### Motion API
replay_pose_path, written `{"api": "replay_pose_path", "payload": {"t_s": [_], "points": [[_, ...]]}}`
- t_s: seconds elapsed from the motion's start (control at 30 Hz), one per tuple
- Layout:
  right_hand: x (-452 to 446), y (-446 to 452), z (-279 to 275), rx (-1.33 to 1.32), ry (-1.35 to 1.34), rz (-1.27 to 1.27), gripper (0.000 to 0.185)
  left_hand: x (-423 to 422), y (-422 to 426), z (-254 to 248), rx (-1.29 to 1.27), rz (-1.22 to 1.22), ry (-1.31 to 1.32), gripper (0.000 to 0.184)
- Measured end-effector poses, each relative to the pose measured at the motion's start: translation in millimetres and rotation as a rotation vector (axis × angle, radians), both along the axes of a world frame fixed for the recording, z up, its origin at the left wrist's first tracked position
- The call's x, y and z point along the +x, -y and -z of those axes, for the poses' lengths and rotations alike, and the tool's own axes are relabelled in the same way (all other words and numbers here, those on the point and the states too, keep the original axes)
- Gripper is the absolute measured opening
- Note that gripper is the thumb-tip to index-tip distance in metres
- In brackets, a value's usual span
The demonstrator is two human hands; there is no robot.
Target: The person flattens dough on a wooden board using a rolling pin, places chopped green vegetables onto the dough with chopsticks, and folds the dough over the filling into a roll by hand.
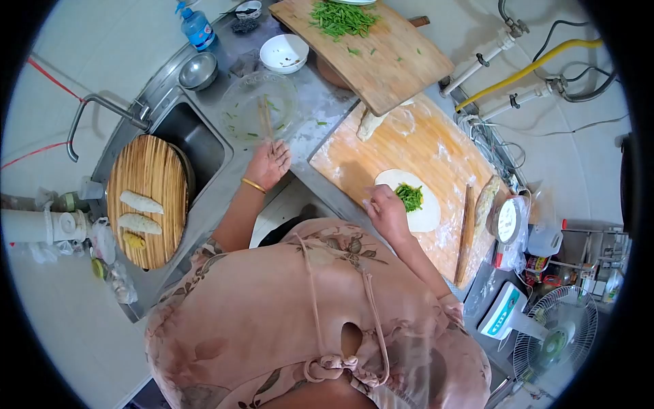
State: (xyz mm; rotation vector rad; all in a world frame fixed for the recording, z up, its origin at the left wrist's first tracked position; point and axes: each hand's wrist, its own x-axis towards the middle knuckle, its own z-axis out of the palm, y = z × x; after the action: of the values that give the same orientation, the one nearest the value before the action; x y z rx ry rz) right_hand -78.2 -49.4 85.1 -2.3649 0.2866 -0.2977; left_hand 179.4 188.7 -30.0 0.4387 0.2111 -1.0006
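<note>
And here's the right hand (389,210), fingers curled in over the near-left edge of the dough round (427,215), which lies on the floured board (347,158) with a heap of green filling (409,197) in its middle; whether they pinch it, you can't tell! Over on the left, the left hand (270,165) sits half-curled right by the ends of the chopsticks (264,114) resting in the clear bowl (225,102), its grip too unclear to call.
</note>
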Motion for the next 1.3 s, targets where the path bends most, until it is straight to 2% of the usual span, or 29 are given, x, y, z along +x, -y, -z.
{"api": "replay_pose_path", "payload": {"t_s": [0.03,0.07,0.2,0.3,0.37,0.47,0.57,0.63,0.67,0.7,0.73,0.77,0.8,0.9,0.97,1.03,1.2,1.3], "points": [[7,-2,-4,-0.017,0.018,-0.029,0.021,7,0,2,-0.104,0.101,0.060,0.038],[13,-5,-8,-0.033,0.036,-0.056,0.021,8,0,6,-0.019,0.120,0.088,0.035],[35,-13,-23,-0.094,0.074,-0.062,0.026,-45,31,-76,0.245,0.246,0.181,0.026],[44,-18,-32,-0.234,0.108,-0.094,0.028,-88,58,-117,0.312,0.600,0.251,0.027],[45,-17,-22,-0.379,0.208,-0.124,0.026,-108,73,-129,0.332,0.808,0.280,0.028],[32,-7,-7,-0.301,0.197,-0.118,0.021,-116,86,-122,0.157,0.929,0.365,0.029],[11,0,-22,-0.147,0.220,0.116,0.019,-95,96,-113,0.244,0.981,0.869,0.027],[-6,9,-40,-0.071,0.312,0.289,0.023,-70,108,-88,0.588,0.681,1.322,0.017],[-19,15,-50,-0.089,0.341,0.348,0.021,-50,113,-62,0.810,0.520,1.507,0.014],[-34,22,-58,-0.107,0.369,0.410,0.019,-29,117,-35,0.912,0.301,1.644,0.012],[-49,28,-62,0.099,0.353,0.475,0.015,-10,121,-19,1.003,0.069,1.768,0.012],[-66,32,-66,0.305,0.336,0.540,0.012,3,126,-20,1.082,-0.029,1.842,0.013],[-82,37,-70,0.334,0.297,0.589,0.012,10,131,-21,1.160,-0.131,1.912,0.015],[-115,46,-73,0.407,0.161,0.723,0.013,21,144,-33,1.323,0.136,1.946,0.013],[-127,47,-69,0.461,0.042,0.839,0.012,35,153,-11,1.431,0.292,1.998,0.015],[-135,47,-52,0.435,0.056,0.811,0.013,42,159,-1,1.484,0.404,2.042,0.015],[-151,40,-35,0.171,0.012,0.799,0.014,48,163,-4,1.500,0.449,2.041,0.016],[-167,39,-18,0.335,0.062,0.889,0.018,36,169,-14,1.402,0.332,1.939,0.017]]}}
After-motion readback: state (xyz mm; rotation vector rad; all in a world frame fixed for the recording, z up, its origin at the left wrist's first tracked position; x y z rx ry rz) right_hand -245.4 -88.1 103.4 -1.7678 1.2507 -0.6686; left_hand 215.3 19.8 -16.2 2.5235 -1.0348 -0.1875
